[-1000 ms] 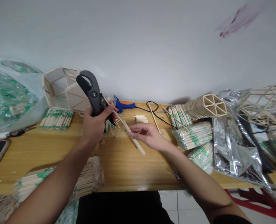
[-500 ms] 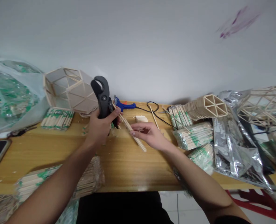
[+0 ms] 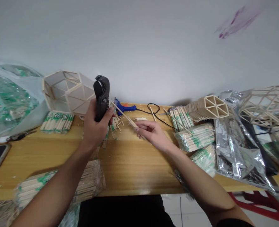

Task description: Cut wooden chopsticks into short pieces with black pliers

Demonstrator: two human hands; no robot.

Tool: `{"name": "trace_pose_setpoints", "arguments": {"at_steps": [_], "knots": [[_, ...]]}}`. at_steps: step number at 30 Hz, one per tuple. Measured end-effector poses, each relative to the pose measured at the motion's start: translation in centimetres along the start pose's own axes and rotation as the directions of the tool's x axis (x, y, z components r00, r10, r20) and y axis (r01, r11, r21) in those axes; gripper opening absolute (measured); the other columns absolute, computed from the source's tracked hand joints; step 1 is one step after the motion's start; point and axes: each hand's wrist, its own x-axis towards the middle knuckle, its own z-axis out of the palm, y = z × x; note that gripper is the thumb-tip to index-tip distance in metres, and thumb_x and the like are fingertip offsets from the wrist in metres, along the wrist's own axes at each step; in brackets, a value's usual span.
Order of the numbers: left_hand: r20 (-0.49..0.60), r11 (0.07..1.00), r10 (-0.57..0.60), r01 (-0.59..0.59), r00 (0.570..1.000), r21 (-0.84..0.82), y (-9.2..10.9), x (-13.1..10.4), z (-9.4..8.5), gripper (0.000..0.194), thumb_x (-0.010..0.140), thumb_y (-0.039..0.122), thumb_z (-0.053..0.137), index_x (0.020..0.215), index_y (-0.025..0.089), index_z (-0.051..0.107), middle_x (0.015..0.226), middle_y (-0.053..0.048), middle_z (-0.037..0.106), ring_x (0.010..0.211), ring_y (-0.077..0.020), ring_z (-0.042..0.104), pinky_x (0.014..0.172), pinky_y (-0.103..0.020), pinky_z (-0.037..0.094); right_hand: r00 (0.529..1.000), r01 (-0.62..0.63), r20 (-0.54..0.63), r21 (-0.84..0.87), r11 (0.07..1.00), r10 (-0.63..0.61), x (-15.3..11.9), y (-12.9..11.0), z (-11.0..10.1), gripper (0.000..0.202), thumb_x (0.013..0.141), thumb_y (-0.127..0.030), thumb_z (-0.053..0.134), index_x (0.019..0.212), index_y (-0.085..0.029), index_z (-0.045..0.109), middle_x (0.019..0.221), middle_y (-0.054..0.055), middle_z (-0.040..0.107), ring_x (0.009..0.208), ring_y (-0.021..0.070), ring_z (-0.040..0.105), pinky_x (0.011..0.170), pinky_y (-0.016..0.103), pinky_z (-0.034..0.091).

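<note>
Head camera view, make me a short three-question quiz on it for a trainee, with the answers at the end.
1. True or false: the blue pistol-shaped corded tool lies on the brown wooden table.
2. Fill in the missing word: the right hand holds thin, pale wooden ______.
3. Multiple choice: what is in the left hand?
A) a silver foil bag
B) a black curved-head cutter
C) a dark-screened phone

Key: 1. True. 2. Sticks. 3. B.
</note>
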Motion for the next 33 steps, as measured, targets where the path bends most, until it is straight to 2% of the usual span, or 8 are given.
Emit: {"name": "trace_pose_setpoints", "arguments": {"at_steps": [4, 11, 18, 24, 26, 28, 31, 33], "knots": [[0.176, 0.996, -0.072, 0.06, 0.982, 0.072, -0.2, -0.1, -0.2, 0.022, 0.091, 0.041, 0.07, 0.097, 0.02, 0.069, 0.068, 0.002, 0.062, 0.053, -0.0107, 0.054, 0.051, -0.025, 0.047, 1.0, -0.014, -0.01, -0.002, 1.0, 0.014, 0.1, -0.3, -0.3, 0.035, 0.083, -0.04, 0.078, 0.108, -0.015, 0.077, 0.07, 0.001, 0.067, 0.057, 0.0125, 0.058, 0.054, 0.027, 0.047], [0.063, 0.999, 0.025, -0.026, 0.998, 0.026, -0.4, 0.0, -0.2, 0.027, 0.09, 0.036, 0.072, 0.114, 0.025, 0.063, 0.073, 0.004, 0.063, 0.054, -0.0098, 0.056, 0.052, -0.023, 0.048, 0.998, -0.03, -0.065, -0.063, 0.998, 0.026, 0.3, -0.2, -0.8, 0.043, 0.083, -0.046, 0.077, 0.111, -0.014, 0.077, 0.066, 0.0, 0.064, 0.057, 0.013, 0.055, 0.051, 0.025, 0.04], [0.114, 0.996, 0.0, -0.011, 0.993, 0.09, -0.3, 0.3, -0.8, 0.03, 0.088, 0.034, 0.073, 0.115, 0.022, 0.071, 0.07, 0.003, 0.061, 0.055, -0.0099, 0.055, 0.053, -0.023, 0.047, 0.995, -0.05, -0.087, -0.095, 0.994, 0.042, 0.3, -0.5, -1.1, 0.044, 0.08, -0.045, 0.079, 0.108, -0.011, 0.079, 0.063, -0.001, 0.06, 0.056, 0.0117, 0.049, 0.053, 0.027, 0.037], [0.15, 1.0, -0.031, 0.031, 0.988, -0.001, -0.2, -0.1, -0.5, 0.038, 0.089, 0.038, 0.071, 0.125, 0.024, 0.066, 0.074, 0.002, 0.064, 0.059, -0.0126, 0.058, 0.058, -0.027, 0.051, 0.995, -0.009, -0.101, -0.096, 0.995, -0.001, 0.4, -0.3, -1.3, 0.043, 0.083, -0.049, 0.077, 0.108, -0.014, 0.079, 0.058, -0.002, 0.056, 0.054, 0.0115, 0.046, 0.051, 0.026, 0.035], [0.159, 0.998, 0.005, -0.015, 0.987, 0.059, -0.3, -0.3, -0.6, 0.035, 0.091, 0.041, 0.069, 0.122, 0.025, 0.066, 0.08, 0.0, 0.067, 0.066, -0.0145, 0.062, 0.065, -0.029, 0.053, 0.992, 0.031, -0.124, -0.059, 0.998, -0.038, 0.5, -0.3, -1.5, 0.044, 0.085, -0.051, 0.076, 0.11, -0.014, 0.077, 0.059, -0.002, 0.056, 0.054, 0.0112, 0.046, 0.05, 0.025, 0.034], [0.176, 0.971, 0.049, -0.088, 0.983, 0.22, -0.4, -0.2, -0.8, 0.03, 0.094, 0.044, 0.065, 0.115, 0.023, 0.068, 0.082, -0.001, 0.067, 0.07, -0.0164, 0.063, 0.069, -0.03, 0.052, 0.985, 0.073, -0.154, -0.008, 0.997, -0.073, 0.6, -0.3, -1.6, 0.044, 0.085, -0.052, 0.075, 0.109, -0.016, 0.075, 0.066, -0.001, 0.06, 0.055, 0.0107, 0.047, 0.048, 0.024, 0.034], [0.262, 0.842, 0.084, -0.209, 0.961, 0.498, -0.5, 0.0, -1.1, 0.03, 0.096, 0.046, 0.059, 0.109, 0.021, 0.069, 0.084, -0.003, 0.068, 0.076, -0.0198, 0.063, 0.073, -0.032, 0.05, 0.977, 0.119, -0.184, 0.06, 0.991, -0.106, 0.7, -0.6, -1.7, 0.041, 0.085, -0.054, 0.075, 0.104, -0.018, 0.072, 0.078, 0.001, 0.064, 0.055, 0.0095, 0.048, 0.046, 0.024, 0.032], [0.33, 0.762, 0.065, -0.26, 0.942, 0.592, -0.7, 0.2, -1.0, 0.032, 0.096, 0.046, 0.057, 0.111, 0.02, 0.068, 0.094, -0.006, 0.071, 0.086, -0.0235, 0.065, 0.079, -0.035, 0.05, 0.974, 0.137, -0.191, 0.062, 0.989, -0.123, 0.6, -0.7, -1.7, 0.042, 0.085, -0.056, 0.075, 0.101, -0.018, 0.07, 0.077, 0.0, 0.063, 0.054, 0.0092, 0.046, 0.046, 0.024, 0.031]]}}
